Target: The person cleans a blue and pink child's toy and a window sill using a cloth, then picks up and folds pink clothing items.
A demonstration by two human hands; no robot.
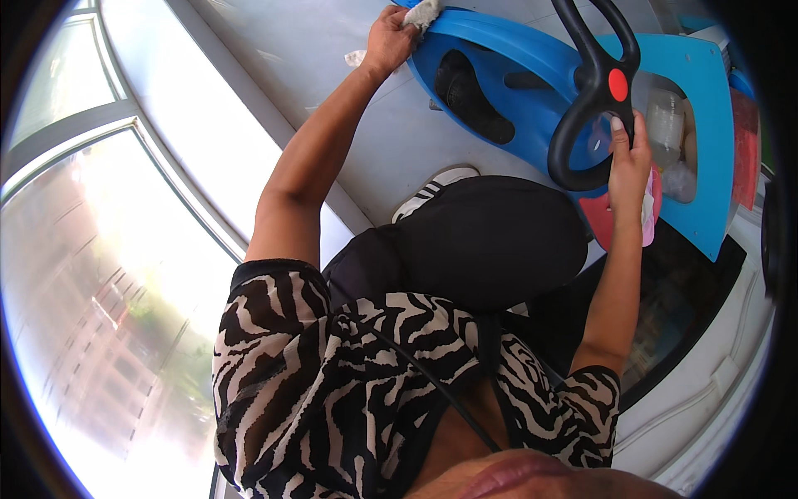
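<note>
A blue plastic ride-on swing car [530, 47] stands on the floor before me, with a black foot pad [464, 93] set into it. My left hand [391, 42] is closed around a pale cleaning rag [424, 14], pressed to the car's rim at the top of the view. A loose end of the rag sticks out below the hand. My right hand [631, 163] grips the lower right rim of the car's black steering wheel [564, 150], which has a red round centre. Part of the car runs out of view at the top.
A blue panel [714, 162] with an opening stands at the right; a clear plastic container [666, 125] shows inside. Below it are a pink-red object [601, 218] and a dark glossy panel [673, 312]. A bright window [124, 299] lines the left. My white shoe [430, 193] rests on the tiles.
</note>
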